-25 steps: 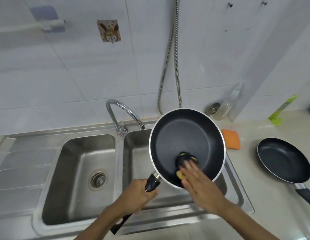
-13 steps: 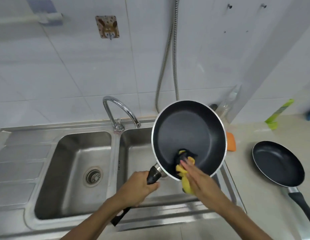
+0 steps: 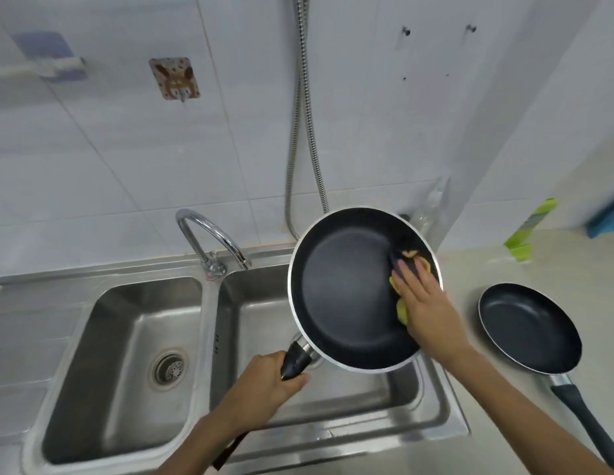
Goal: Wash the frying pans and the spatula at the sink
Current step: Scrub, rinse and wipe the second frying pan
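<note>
A large black frying pan [image 3: 346, 289] with a silver rim is tilted up over the right basin of the steel sink [image 3: 209, 323]. My left hand [image 3: 264, 385] grips its black handle. My right hand [image 3: 425, 303] presses a yellow and dark scrubbing cloth [image 3: 403, 265] against the pan's inner right wall, fingers fairly straight. A second, smaller black frying pan [image 3: 528, 327] lies on the counter to the right, handle toward me. No spatula is in view.
A curved chrome tap [image 3: 209, 238] stands between the two basins; no water is seen running. A metal shower hose [image 3: 298, 132] hangs on the tiled wall. A green packet [image 3: 530, 228] leans at the back right of the counter.
My right hand slid the cloth from the pan's lower middle up to its right inner wall. The pan stayed held over the right basin.
</note>
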